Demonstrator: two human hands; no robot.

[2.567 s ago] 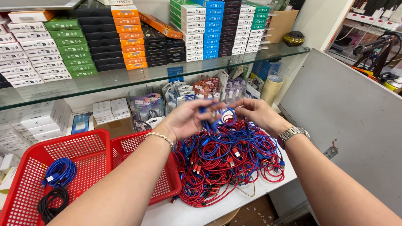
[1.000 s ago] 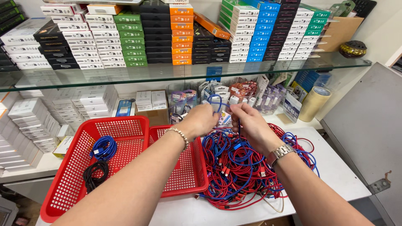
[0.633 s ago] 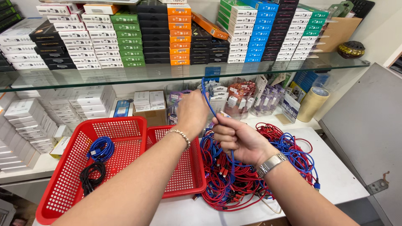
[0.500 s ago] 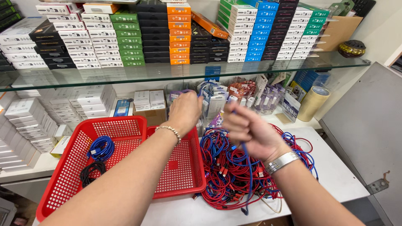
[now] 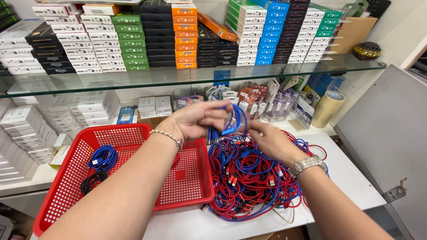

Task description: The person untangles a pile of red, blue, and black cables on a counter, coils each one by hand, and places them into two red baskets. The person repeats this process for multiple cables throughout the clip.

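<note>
Blue cable (image 5: 234,120) now looped between both hands, earlier stretched upward

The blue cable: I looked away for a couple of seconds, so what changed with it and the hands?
Both hands rose off the pile of red and blue cables, lifting one blue cable. The left hand now holds it looped, while the right hand has dropped lower beside it. The red basket, with its blue coil and black coil, stayed put.
</note>
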